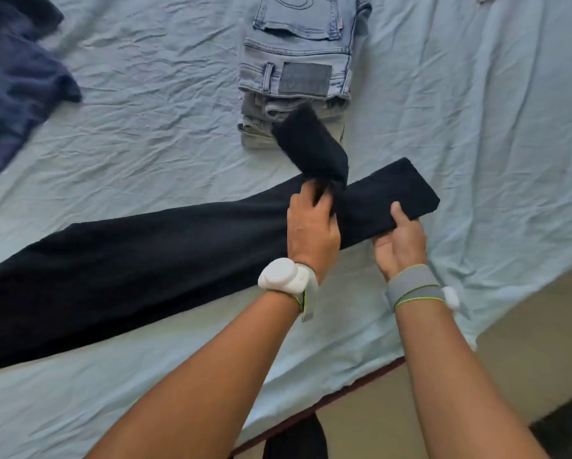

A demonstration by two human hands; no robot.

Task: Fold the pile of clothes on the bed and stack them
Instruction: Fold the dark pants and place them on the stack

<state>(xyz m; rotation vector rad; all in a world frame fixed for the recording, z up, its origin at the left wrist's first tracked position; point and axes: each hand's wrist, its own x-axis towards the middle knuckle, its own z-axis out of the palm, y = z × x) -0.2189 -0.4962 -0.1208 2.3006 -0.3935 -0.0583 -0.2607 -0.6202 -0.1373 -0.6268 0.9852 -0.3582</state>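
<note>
From the head view, a long pair of black trousers (pixel 128 260) lies flat across the bed (pixel 476 111), a smooth dark band running from the lower left up toward the right over the wrinkled pale blue sheet. The left hand (pixel 311 226) pinches one black trouser leg (pixel 311 144) near its end, and that end stands up off the bed in a soft tube. The right hand (pixel 399 240) grips the near edge of the other leg's squared-off end, thumb on top, fingers curled beneath. Just beyond both hands sits a stack of folded jeans (pixel 297 71), light blue denim on top with a grey waistband patch, greyer denim under it. A crumpled navy garment (pixel 16 94) lies at the far left, well apart. Each wrist carries a grey strap with a white device.
</note>
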